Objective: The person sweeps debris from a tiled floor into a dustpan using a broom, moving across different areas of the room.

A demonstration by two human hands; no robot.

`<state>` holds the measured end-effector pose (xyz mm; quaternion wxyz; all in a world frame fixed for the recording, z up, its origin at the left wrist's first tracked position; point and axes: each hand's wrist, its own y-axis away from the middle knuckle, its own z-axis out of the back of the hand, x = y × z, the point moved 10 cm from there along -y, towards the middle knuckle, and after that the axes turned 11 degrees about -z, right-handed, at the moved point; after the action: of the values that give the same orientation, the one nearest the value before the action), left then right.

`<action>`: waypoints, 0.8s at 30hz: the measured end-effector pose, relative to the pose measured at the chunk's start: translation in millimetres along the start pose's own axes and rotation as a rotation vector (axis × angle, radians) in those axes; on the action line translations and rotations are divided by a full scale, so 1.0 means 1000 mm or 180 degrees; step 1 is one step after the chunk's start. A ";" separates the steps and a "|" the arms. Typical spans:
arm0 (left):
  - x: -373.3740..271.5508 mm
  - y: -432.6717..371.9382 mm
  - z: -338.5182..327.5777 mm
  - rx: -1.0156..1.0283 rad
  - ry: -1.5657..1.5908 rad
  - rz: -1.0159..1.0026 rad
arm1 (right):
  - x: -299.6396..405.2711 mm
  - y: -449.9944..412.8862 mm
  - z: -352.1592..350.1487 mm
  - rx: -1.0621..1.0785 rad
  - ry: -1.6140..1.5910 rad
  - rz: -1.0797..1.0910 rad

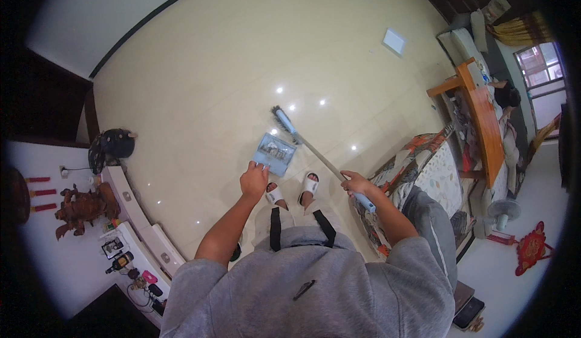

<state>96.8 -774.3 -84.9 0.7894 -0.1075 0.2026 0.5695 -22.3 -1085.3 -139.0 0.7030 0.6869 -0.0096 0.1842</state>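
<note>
My left hand [254,181] is closed around the handle end of a light-blue plastic dustpan [278,168], held low just ahead of my feet. Grey debris lies in the pan, and a row of comb-like teeth shows across it. In my right hand [357,184] is the long handle of a broom [320,155], gripped near its blue end. The broom slants down to the far left, its blue head with dark bristles [285,123] beside the pan's far right corner. White slippers [310,187] are on my feet below.
A white rectangular box [394,42] sits on the glossy tiled floor [204,74]. To the right are a patterned fabric cover [438,174], an orange wooden table [485,129], a person [506,95] and a fan [503,212]. A white cabinet [140,220] and black container [118,143] stand left.
</note>
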 end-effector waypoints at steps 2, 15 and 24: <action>-0.007 -0.015 -0.003 0.0013 -0.0038 -0.0128 | 0.002 0.001 0.016 -0.0149 -0.0069 0.0050; -0.098 -0.138 -0.041 0.0309 -0.0270 -0.0495 | 0.047 -0.076 0.184 -0.1133 0.0256 0.0324; -0.112 -0.198 -0.048 0.0588 -0.0531 -0.0506 | 0.019 -0.142 0.166 -0.0883 0.1427 0.0389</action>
<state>243.5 -954.4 -90.3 0.8526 -0.0024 0.1786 0.4911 74.0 -1239.7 -261.3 0.7625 0.5242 0.0797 0.3707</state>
